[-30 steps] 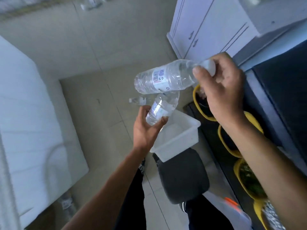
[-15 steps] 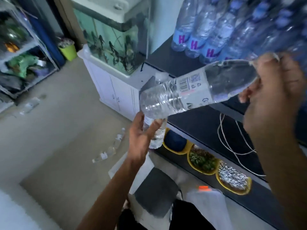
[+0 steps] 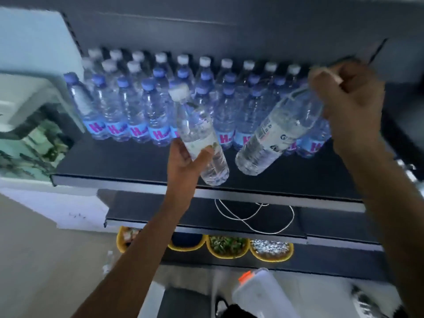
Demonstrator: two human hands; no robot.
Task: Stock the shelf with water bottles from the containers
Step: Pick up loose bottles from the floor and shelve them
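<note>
Shelf (image 3: pixel 128 166), dark, is already packed at the back with rows of capped bottles (image 3: pixel 146 111). Two more bottles are held over its front edge: one (image 3: pixel 278 134), tilted, is clenched at the neck by the right hand (image 3: pixel 351 111); another (image 3: pixel 202 138), nearly upright, is gripped mid-body by the left hand (image 3: pixel 183 159).

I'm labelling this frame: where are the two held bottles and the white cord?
left-hand bottle (image 3: pixel 195 125), head view, clear body.
right-hand bottle (image 3: pixel 278 131), head view, label area.
white cord (image 3: pixel 250 216), head view, loop on lower shelf.
</note>
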